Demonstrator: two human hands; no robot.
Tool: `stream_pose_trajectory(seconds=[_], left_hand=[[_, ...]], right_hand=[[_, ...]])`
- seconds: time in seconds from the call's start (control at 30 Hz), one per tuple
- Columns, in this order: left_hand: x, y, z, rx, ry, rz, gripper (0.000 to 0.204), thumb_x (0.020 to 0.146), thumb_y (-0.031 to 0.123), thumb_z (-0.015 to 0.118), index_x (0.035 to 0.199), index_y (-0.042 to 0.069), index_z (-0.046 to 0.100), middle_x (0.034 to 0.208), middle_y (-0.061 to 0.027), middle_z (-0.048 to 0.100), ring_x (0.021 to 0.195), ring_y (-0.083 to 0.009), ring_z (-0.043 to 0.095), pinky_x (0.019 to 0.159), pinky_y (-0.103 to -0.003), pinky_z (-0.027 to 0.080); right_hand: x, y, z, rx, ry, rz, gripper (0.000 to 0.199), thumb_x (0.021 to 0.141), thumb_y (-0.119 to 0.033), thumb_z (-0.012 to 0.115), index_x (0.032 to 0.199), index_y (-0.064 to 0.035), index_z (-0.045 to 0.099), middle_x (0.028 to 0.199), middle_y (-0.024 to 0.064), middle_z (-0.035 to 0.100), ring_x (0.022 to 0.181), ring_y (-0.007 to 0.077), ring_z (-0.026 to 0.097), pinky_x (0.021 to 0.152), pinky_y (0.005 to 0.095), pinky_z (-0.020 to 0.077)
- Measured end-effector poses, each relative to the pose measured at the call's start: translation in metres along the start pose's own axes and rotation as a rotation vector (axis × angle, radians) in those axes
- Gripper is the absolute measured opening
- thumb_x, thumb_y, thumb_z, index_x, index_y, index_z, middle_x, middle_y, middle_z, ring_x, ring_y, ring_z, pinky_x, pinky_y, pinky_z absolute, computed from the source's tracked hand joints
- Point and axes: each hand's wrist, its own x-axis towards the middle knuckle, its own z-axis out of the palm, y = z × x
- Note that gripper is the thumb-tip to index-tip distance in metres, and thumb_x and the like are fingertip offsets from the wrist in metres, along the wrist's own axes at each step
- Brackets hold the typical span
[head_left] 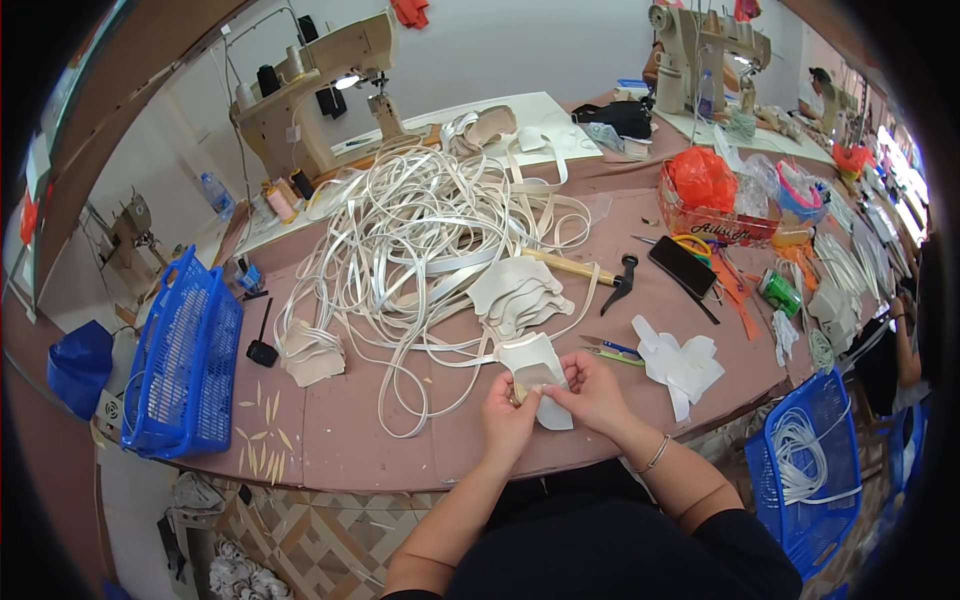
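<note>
My left hand (507, 412) and my right hand (592, 394) both pinch a small cream shoe-upper piece (538, 372) just above the near edge of the brown table (370, 430). A white strap runs from that piece back into a big tangle of white straps (425, 225). Behind my hands lies a stack of cream cut pieces (518, 292). A second, smaller stack (312, 355) sits to the left. White cut pieces (682, 362) lie to the right of my right hand, with small scissors (610, 349) between.
A hammer (590, 270), a black phone (682, 266) and a green can (780, 292) lie at right. Blue baskets stand at the left edge (185, 355) and lower right (805, 470). Sewing machines (310, 90) stand at the back. A red basket (712, 205) holds bags.
</note>
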Motion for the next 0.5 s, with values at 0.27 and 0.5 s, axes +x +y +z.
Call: stream_pose_trajectory(seconds=[0.27,0.5], left_hand=[[0.003,-0.005,-0.002,0.140,0.043,0.049,0.029,0.078,-0.003,0.060,0.105,-0.004,0.049,0.093,-0.0091,0.061,0.082,-0.0120,0.059,0.071,-0.023,0.048],[0.003,-0.005,-0.001,-0.102,0.084,-0.079,0.032,0.078,-0.003,0.061,0.108,-0.004,0.048,0.096,-0.0102,0.060,0.086,-0.0146,0.060,0.074,-0.025,0.049]], right_hand=[[0.018,0.016,0.001,-0.051,0.025,0.041,0.023,0.070,-0.006,0.069,0.088,-0.0006,0.056,0.069,0.0010,0.058,0.060,0.0058,0.052,0.054,0.0210,0.0439],[0.026,0.018,0.005,0.094,-0.018,0.033,0.022,0.072,-0.005,0.066,0.092,-0.0004,0.057,0.073,0.0019,0.059,0.063,0.0058,0.053,0.057,0.0205,0.0448]])
